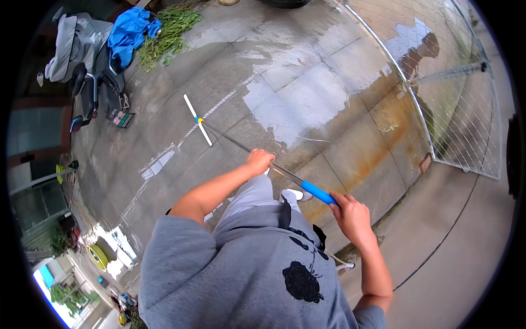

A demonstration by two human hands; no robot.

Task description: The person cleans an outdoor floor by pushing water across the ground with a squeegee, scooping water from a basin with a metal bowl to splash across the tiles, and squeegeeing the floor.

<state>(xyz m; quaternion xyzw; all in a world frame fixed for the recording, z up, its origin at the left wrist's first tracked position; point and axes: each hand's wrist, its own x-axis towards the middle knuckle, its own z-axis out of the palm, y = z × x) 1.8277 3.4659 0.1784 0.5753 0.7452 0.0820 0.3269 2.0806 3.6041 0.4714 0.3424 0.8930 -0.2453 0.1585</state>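
Both my hands grip a long floor squeegee with a metal pole, a blue handle sleeve, a yellow joint and a narrow white head. Partway along the pole, my left hand is wrapped round the metal. My right hand closes on the end of the blue sleeve, on my right side. The white head lies on the wet concrete floor, out ahead and to the left. A shiny puddle spreads over the paving to the right of the head.
A wire-mesh gate stands at the right, with a cable along the ground beyond it. Back left are a covered scooter, a blue cloth and cut green plants. A yellow reel sits at the lower left.
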